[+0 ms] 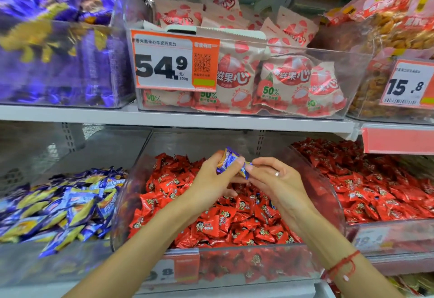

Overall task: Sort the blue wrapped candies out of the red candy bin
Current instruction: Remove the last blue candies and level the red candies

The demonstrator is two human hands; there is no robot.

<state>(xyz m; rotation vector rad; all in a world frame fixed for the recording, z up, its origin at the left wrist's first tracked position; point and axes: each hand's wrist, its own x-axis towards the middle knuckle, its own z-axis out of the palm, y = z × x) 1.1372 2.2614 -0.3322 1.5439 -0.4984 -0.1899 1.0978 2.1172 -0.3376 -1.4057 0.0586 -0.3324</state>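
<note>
A clear bin (131, 203) on the lower shelf is full of red wrapped candies (211, 225). Above it my left hand (211, 178) grips a small bunch of blue wrapped candies (229, 161). My right hand (277, 180), with a ring on one finger, pinches the right end of a blue candy (245, 169) in that bunch. A few blue wrappers (260, 200) show among the red candies below my right hand. The bin to the left holds blue and yellow wrapped candies (63, 206).
Another bin of red candies (375, 180) stands to the right. The upper shelf (178, 117) carries purple bags (54, 46), pink strawberry packets (281, 81) behind a 54.9 price tag (173, 60), and orange snack bags (394, 39).
</note>
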